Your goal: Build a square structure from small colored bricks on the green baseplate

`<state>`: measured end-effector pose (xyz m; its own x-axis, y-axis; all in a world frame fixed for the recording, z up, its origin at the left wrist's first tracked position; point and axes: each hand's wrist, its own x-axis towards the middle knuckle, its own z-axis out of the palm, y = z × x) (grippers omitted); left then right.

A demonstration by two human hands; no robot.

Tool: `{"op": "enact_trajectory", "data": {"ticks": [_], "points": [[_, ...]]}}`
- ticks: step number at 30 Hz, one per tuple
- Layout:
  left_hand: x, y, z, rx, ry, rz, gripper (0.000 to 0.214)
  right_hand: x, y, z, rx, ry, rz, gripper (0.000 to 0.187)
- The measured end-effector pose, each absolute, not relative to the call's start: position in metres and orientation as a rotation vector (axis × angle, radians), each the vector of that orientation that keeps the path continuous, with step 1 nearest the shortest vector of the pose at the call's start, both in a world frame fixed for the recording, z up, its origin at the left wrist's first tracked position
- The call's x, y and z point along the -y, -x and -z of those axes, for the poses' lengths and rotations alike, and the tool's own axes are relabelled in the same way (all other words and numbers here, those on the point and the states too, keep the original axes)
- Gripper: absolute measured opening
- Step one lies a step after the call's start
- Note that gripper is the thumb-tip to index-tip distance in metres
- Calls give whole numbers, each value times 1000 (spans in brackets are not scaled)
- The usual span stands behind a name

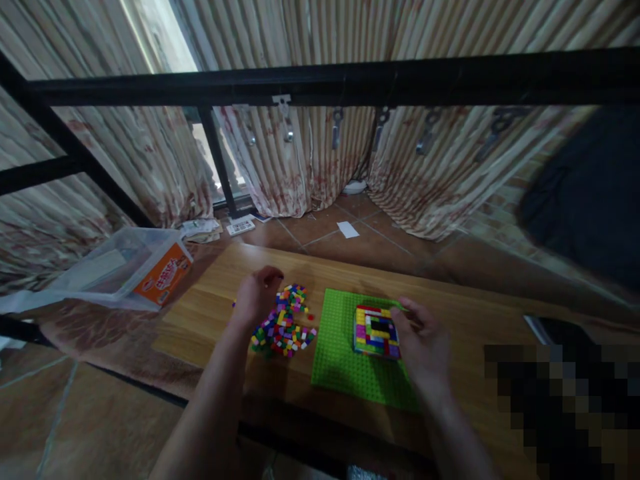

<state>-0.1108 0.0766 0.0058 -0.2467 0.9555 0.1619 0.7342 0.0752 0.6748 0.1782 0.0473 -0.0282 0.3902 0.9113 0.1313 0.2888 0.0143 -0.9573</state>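
A square structure of multicoloured toy building bricks (367,340) sits on a green studded baseplate (333,340). Its top shows rings of coloured bricks around a dark middle. My right hand (424,340) is at the structure's right side, thumb and fingers closed against its edge. To the left of the baseplate lies a loose pile of small coloured bricks (287,330). Over the pile's upper left edge is my left hand (257,293), its fingers curled together in a pinch. Whatever is between those fingertips is too small to make out.
The wooden table (210,313) carries all this. A clear plastic bin (115,267) with an orange label stands at the left. A dark flat object (560,330) lies at the table's right. Beyond are a black metal bar (320,87) with hanging clips and striped curtains (310,160).
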Motion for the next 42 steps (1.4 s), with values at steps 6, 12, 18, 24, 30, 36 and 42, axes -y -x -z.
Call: {"op": "enact_trajectory", "data": {"ticks": [6, 12, 18, 24, 30, 36, 42], "points": [[-43, 20, -1, -1204, -1289, -1281, 16, -33, -157, -2, 1164, 1224, -1007, 27], [-38, -6, -8, -899, -1157, -1226, 13, -26, -152, -11, 1181, 1052, -1197, 19], [-37, -13, -12, -878, -1133, -1242, 13, -29, -161, -16, 1213, 1068, -1239, 19], [-36, -18, -17, -917, -1202, -1250, 17, -27, -166, -16, 1261, 1049, -1239, 20], [-35, -21, -19, -955, -1245, -1231, 15, -28, -172, -13, 1093, 1004, -1273, 16], [-49, -5, 0, -1224, -1385, -1230, 9, -38, -193, -21, 785, 1019, -1184, 18], [-52, 2, 13, -1440, -1689, -1127, 16, -45, -200, -12, 776, 1147, -1067, 21]]}}
